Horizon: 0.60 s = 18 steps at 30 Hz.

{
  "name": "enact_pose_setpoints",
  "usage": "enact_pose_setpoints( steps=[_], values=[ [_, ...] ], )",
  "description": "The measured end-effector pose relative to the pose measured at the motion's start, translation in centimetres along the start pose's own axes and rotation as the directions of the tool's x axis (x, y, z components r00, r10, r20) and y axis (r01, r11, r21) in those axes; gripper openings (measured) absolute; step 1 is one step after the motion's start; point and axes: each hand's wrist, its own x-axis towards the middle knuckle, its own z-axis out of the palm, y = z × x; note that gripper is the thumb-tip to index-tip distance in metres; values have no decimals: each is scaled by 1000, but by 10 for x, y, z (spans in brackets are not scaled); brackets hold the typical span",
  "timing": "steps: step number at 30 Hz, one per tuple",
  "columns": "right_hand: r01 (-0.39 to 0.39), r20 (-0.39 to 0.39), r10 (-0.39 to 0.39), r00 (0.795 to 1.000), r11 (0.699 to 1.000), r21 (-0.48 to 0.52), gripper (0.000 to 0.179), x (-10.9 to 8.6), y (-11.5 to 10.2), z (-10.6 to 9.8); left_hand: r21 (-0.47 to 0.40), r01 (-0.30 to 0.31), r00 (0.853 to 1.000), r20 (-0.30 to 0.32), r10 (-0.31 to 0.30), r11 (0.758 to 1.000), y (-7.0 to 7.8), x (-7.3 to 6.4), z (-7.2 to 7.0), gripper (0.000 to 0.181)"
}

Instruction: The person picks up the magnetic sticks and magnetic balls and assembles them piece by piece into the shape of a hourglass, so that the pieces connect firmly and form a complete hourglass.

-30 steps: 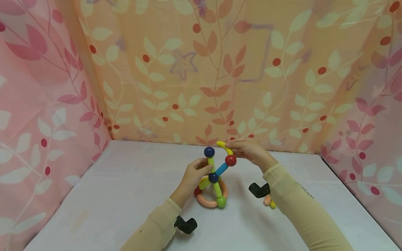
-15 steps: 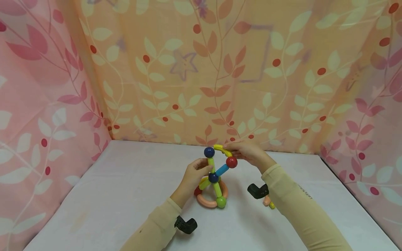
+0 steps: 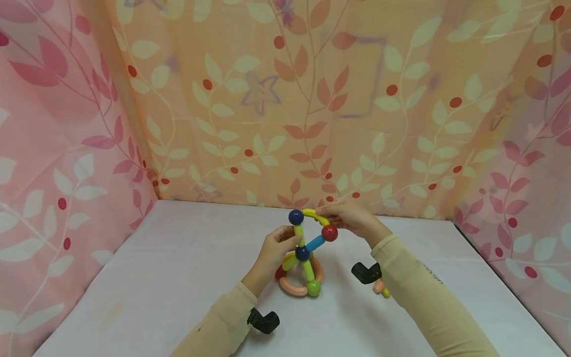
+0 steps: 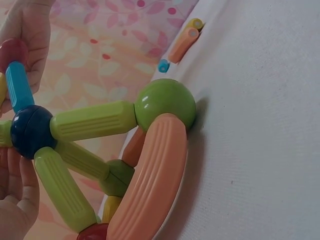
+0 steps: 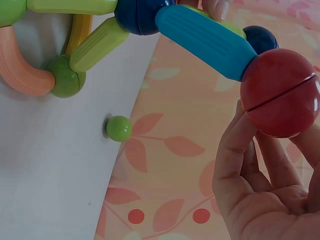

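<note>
A toy structure of balls and rods stands on the table. Its ring-shaped base has peach curved rods (image 4: 155, 175) and a green ball (image 3: 314, 288); green straight rods slope up to a middle dark-blue ball (image 3: 303, 254). From there rise an upright green rod (image 3: 299, 235), topped by another dark-blue ball (image 3: 296, 217), and a slanting blue rod (image 3: 315, 243) with a red ball (image 3: 329, 233). My left hand (image 3: 272, 250) pinches the upright green rod. My right hand (image 3: 354, 218) pinches a yellow curved rod (image 3: 315, 216), which arches from the red ball to the top dark-blue ball.
Loose peach (image 3: 378, 286) and yellow (image 3: 386, 292) pieces lie on the white table (image 3: 178, 277) beneath the right forearm. A small blue piece (image 4: 163, 66) is beside them. In the right wrist view a loose green ball (image 5: 119, 128) sits near the table's edge. Patterned curtains surround the table.
The yellow curved rod has swung down and left in my right hand, its free end coming to the top dark-blue ball. The red ball has dipped slightly. My left hand keeps its hold.
</note>
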Motion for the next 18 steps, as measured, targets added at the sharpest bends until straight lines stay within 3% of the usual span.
enact_pose_setpoints(
  steps=[18],
  values=[
    [-17, -24, 17, 1000, 1000, 0, 35, 1, 2, 3, 2, 24, 1000, -10, -24, 1000, -3, 2, 0, 35]
  ],
)
